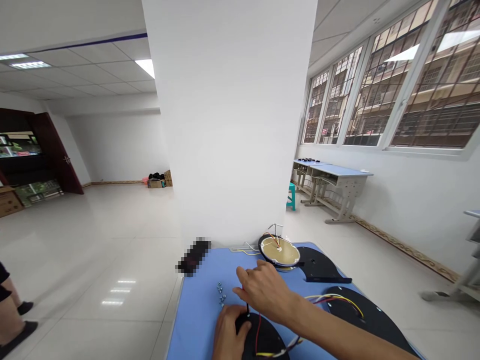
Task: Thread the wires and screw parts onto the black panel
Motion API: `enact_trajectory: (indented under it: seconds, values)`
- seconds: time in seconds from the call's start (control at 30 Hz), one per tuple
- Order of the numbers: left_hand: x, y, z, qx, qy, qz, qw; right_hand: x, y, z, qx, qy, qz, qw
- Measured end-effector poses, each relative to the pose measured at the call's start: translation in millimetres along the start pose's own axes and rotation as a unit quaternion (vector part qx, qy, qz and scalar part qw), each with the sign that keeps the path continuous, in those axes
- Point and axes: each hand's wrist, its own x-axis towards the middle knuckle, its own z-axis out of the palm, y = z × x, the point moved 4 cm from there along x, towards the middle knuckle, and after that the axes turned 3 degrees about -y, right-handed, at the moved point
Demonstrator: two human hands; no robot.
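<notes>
From my remote seat on the head camera, I see the left grip [229,332] closed, curled over the edge of a black curved plate [267,340] at the near end of the blue table [197,320]. A thin black wire [247,308] rises from that plate, and a red wire [257,332] and a bundle of yellow and white wires [281,353] run across it.

The right grip [267,292] is open, its fingers spread just above the thin black wire. I cannot tell whether it touches the wire. Small bluish screws [221,295] lie in a loose cluster on the table, just left of the right grip.

To the right, a second black plate [369,317] lies with yellow and red leads [337,298] draped over it. Farther along is a third black plate [318,265], with a dark bar [328,280] along its near edge. Beside that plate, at the far end of the table, sits a round disc with a tan face and white rim [279,251], with thin wires rising from its middle. A pixelated object [194,257] at the far corner is too blurred for me to name.

Past the table stands a white pillar [228,115], with blue-topped desks [333,172] under barred windows [378,95] and a teal stool [291,196]. At the left edge, another person's legs [13,305] stand on the tiled floor [112,240].
</notes>
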Motion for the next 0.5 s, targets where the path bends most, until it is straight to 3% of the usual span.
enact_trajectory:
  seconds: [0.17,0.3,0.5]
  values:
    - [0.0,0.2,0.4,0.001,0.000,0.001,1.000,-1.1,-3.1,0.1,0.005,-0.001,-0.043,0.999]
    - [0.3,0.5,0.4,-0.001,0.001,0.001,1.000,-0.8,-0.7,1.4,-0.005,0.004,-0.002,1.000]
    - [-0.2,-0.3,0.4,-0.003,0.005,0.005,1.000,-2.4,-1.5,1.3,-0.003,-0.007,-0.026,1.000]
